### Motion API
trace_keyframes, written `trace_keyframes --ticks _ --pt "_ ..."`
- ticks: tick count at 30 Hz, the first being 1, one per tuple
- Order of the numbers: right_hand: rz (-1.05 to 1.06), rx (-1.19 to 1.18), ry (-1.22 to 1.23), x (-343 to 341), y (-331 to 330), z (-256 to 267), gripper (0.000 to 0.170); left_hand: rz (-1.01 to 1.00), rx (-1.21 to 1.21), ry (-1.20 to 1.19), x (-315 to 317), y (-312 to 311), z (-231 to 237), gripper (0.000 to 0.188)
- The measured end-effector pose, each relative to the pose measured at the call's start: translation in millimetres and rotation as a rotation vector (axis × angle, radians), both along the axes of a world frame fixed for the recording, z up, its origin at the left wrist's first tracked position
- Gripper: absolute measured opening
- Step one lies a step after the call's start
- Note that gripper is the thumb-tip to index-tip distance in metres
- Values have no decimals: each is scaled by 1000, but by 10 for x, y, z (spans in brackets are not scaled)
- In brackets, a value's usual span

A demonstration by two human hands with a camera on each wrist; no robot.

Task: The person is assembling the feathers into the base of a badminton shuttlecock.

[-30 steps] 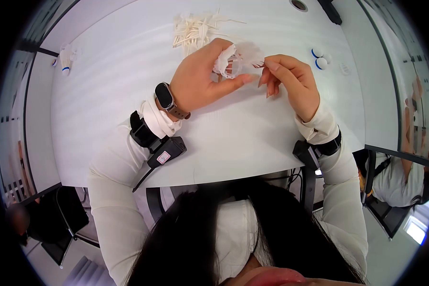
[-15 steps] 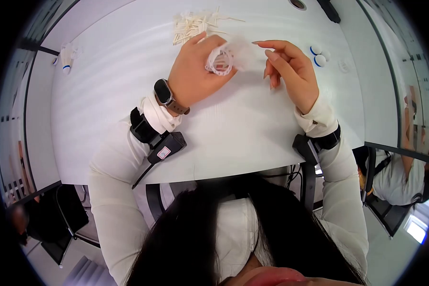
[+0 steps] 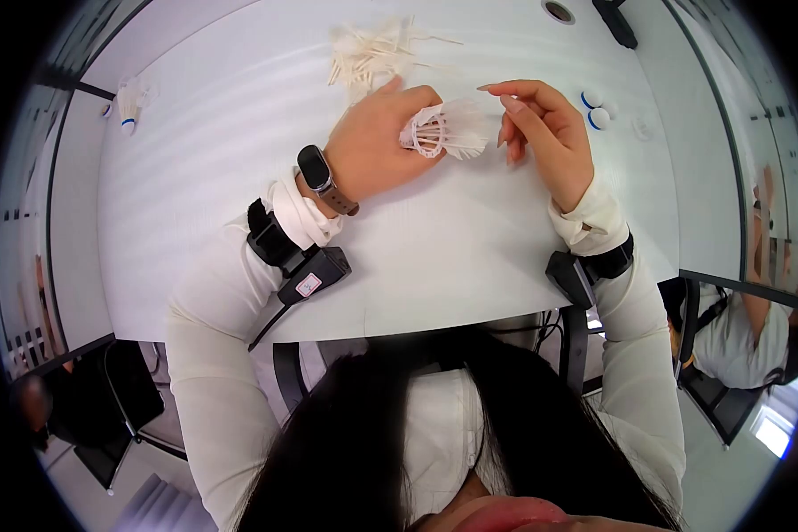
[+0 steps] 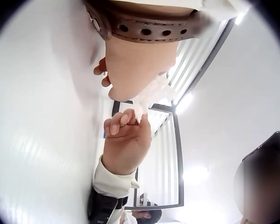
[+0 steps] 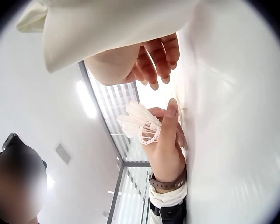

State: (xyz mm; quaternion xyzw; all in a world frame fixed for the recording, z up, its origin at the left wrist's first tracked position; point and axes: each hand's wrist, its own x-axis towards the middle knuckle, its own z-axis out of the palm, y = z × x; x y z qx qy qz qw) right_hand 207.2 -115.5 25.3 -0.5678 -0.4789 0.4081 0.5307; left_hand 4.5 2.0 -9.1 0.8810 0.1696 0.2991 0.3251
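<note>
The left hand's [image 3: 372,146] fingers curl round a feathered shuttlecock skirt [image 3: 461,130], the right hand's [image 3: 554,137] loosely bent, seemingly empty fingers just beside, pale sticks [image 3: 363,58] beyond on the bench [image 3: 434,266]; squeezing too hard could crush the skirt.

In the left wrist view, the left hand [image 4: 135,67] partly hides the blurred shuttlecock skirt [image 4: 157,91].

1. Cable grommet [image 3: 558,11]: round, set in the white tabletop [image 3: 452,239], far right area.
2. Black elongated object [image 3: 615,24]: just beside the grommet, to its right.
3. Partition panel [image 3: 714,133]: upright, along the table's right side.
4. Black cables [image 3: 545,335]: below the front table edge.
5. Black chair [image 3: 135,381]: lower left.
6. Ceiling light [image 5: 87,99]: lit.
7. Square ceiling fixture [image 5: 63,153]: below the light in the right wrist view.
</note>
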Motion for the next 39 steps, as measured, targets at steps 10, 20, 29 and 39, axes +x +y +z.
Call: trace_keyframes --ticks 10,20,29,39 --pt "26 47 -63 33 11 -57 19 -237 2 46 -29 -7 77 29" --pt "296 335 -904 137 75 -207 39 193 20 -247 -26 22 -30 43" --pt "325 329 -944 146 89 -201 46 315 -84 -342 -30 95 -197 56" --pt "46 157 -291 89 4 -81 17 120 -38 -294 43 21 75 49"
